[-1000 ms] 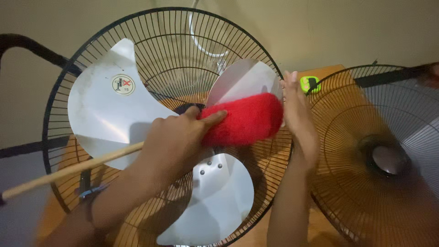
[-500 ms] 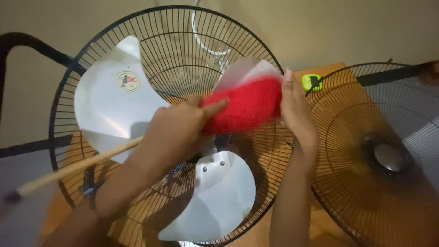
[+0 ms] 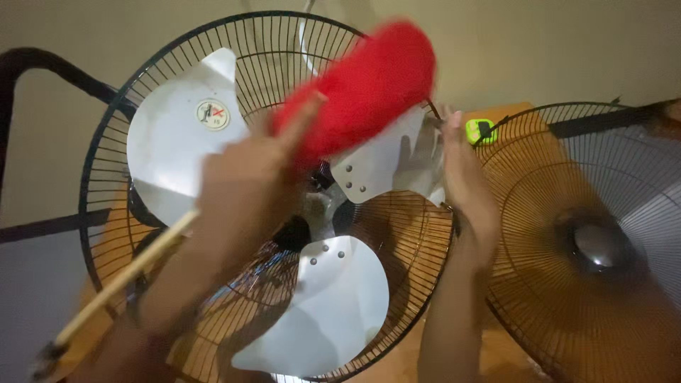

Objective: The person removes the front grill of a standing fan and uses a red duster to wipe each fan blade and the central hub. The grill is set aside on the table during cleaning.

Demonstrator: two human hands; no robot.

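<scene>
Left hand (image 3: 237,188) grips red duster (image 3: 362,89) by its wooden handle (image 3: 120,280); right hand (image 3: 464,188) lies open on fan guard rim (image 3: 443,213).
Duster head has swung up from mid-guard to the top of the guard, blurred. Fan blades (image 3: 333,305) have rotated; right hand unchanged.

red duster (image 3: 362,89) motion-blurred, left hand (image 3: 245,195) blurred, second fan (image 3: 596,241) cut off right

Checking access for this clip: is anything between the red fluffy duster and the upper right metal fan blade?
Nothing visible. The red fluffy duster, gripped by the left hand, is blurred above the upper right silver metal fan blade. No front guard covers the blades; the right hand rests at the blade's outer edge, beside the black wire cage rim.
</scene>
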